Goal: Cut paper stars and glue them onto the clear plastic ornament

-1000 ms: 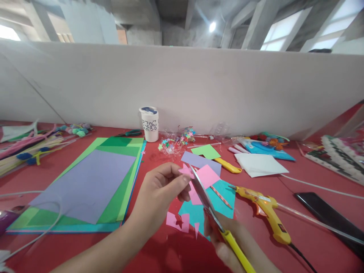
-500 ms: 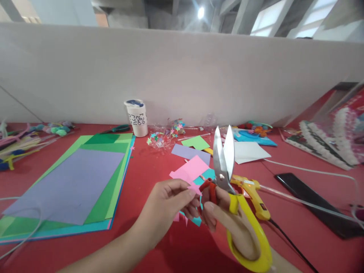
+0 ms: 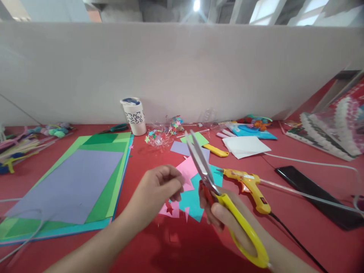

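The scissors [image 3: 226,201] sit in the right hand [image 3: 223,215], gripped through the handles, blades a little apart and tips aimed at eleven o'clock. Beyond their blades lies pink paper [image 3: 186,168]. At its eight o'clock the left hand [image 3: 159,189] is curled narrow, thumb near forefinger; whether a scrap is pinched there I cannot tell. Near six o'clock rests a pink offcut [image 3: 175,211] with a star-shaped gap.

This looks like a pause in cutting small paper shapes. Another cut would call for a firm pinch near the paper's edge, fingertips clear of the blades.

Farther out on the tabletop [image 3: 176,252], a glue gun [image 3: 250,184] lies toward three, a cup [image 3: 133,117] stands at ten.
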A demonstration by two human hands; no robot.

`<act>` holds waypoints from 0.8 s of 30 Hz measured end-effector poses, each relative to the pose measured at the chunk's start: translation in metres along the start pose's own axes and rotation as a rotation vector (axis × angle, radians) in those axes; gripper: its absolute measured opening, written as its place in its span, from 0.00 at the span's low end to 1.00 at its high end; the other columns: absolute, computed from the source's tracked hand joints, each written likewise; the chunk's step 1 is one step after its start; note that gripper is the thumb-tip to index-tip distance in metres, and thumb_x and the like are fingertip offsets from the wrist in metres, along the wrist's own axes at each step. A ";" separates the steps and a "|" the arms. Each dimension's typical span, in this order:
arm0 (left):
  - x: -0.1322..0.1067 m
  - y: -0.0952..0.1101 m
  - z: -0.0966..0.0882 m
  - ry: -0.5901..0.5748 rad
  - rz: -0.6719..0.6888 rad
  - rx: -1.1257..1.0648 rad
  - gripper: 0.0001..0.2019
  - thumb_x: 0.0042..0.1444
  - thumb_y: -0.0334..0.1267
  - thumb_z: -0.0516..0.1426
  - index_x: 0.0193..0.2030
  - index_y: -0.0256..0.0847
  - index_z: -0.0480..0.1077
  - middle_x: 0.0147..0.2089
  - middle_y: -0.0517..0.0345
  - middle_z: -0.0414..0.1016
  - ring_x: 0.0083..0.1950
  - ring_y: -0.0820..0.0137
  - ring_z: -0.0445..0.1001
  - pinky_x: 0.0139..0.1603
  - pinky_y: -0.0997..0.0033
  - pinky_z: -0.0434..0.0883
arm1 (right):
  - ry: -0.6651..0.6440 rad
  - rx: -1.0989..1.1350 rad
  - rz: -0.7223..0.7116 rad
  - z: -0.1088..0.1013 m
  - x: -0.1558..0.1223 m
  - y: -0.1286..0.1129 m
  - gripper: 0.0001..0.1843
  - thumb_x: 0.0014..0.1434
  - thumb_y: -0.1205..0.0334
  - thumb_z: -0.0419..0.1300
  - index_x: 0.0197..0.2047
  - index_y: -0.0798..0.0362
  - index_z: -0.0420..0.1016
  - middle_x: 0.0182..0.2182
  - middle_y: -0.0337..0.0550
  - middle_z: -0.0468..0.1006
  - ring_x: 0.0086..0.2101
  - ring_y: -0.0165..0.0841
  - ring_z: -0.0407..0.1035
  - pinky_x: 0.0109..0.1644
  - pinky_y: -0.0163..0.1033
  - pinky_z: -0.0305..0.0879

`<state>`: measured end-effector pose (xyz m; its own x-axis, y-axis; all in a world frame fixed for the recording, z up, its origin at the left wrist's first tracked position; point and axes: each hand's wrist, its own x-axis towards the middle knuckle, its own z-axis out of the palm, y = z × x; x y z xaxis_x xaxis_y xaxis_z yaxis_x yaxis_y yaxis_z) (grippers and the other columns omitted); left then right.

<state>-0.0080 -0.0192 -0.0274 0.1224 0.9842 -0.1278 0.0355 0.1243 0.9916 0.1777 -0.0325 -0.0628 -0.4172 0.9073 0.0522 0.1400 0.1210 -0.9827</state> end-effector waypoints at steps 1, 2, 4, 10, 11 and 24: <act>0.001 0.005 -0.006 0.026 0.043 -0.004 0.06 0.51 0.36 0.58 0.25 0.39 0.68 0.19 0.64 0.70 0.21 0.76 0.67 0.26 0.76 0.66 | -0.021 -0.011 0.000 -0.002 0.000 0.001 0.23 0.57 0.39 0.54 0.26 0.51 0.61 0.19 0.34 0.61 0.21 0.28 0.56 0.24 0.35 0.52; 0.002 0.009 -0.012 0.049 0.075 -0.008 0.06 0.52 0.36 0.58 0.26 0.39 0.69 0.20 0.64 0.71 0.22 0.76 0.68 0.27 0.76 0.66 | -0.035 -0.017 0.019 -0.004 0.001 0.002 0.24 0.55 0.38 0.56 0.25 0.51 0.62 0.20 0.35 0.62 0.21 0.28 0.56 0.23 0.35 0.51; 0.004 0.017 -0.021 0.071 0.109 -0.018 0.06 0.52 0.36 0.59 0.27 0.39 0.69 0.21 0.64 0.71 0.23 0.77 0.68 0.27 0.77 0.66 | -0.062 -0.019 0.078 -0.005 0.002 0.007 0.22 0.52 0.39 0.58 0.25 0.51 0.64 0.20 0.36 0.62 0.21 0.29 0.55 0.22 0.35 0.51; 0.004 0.024 -0.030 0.062 0.126 -0.042 0.06 0.52 0.34 0.59 0.26 0.39 0.68 0.20 0.66 0.70 0.22 0.79 0.67 0.26 0.79 0.66 | -0.162 -0.025 0.148 -0.002 0.002 0.020 0.17 0.47 0.45 0.62 0.28 0.50 0.68 0.18 0.33 0.62 0.19 0.28 0.55 0.24 0.35 0.55; 0.003 0.023 -0.030 0.062 0.126 -0.053 0.06 0.52 0.34 0.59 0.26 0.39 0.68 0.20 0.66 0.70 0.22 0.79 0.67 0.26 0.79 0.66 | -0.166 -0.026 0.168 -0.001 0.002 0.021 0.16 0.48 0.45 0.61 0.27 0.50 0.68 0.18 0.34 0.62 0.19 0.29 0.56 0.25 0.36 0.56; -0.001 0.022 -0.028 0.028 0.108 -0.113 0.04 0.52 0.33 0.60 0.28 0.38 0.70 0.24 0.61 0.75 0.24 0.73 0.75 0.27 0.75 0.71 | -0.040 -0.163 0.083 0.006 -0.004 -0.006 0.20 0.56 0.42 0.53 0.27 0.50 0.61 0.19 0.32 0.56 0.20 0.27 0.49 0.25 0.36 0.47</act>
<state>-0.0347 -0.0138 -0.0047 0.0918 0.9956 -0.0210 -0.0881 0.0291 0.9957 0.1729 -0.0394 -0.0578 -0.4332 0.9005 -0.0381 0.3179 0.1131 -0.9414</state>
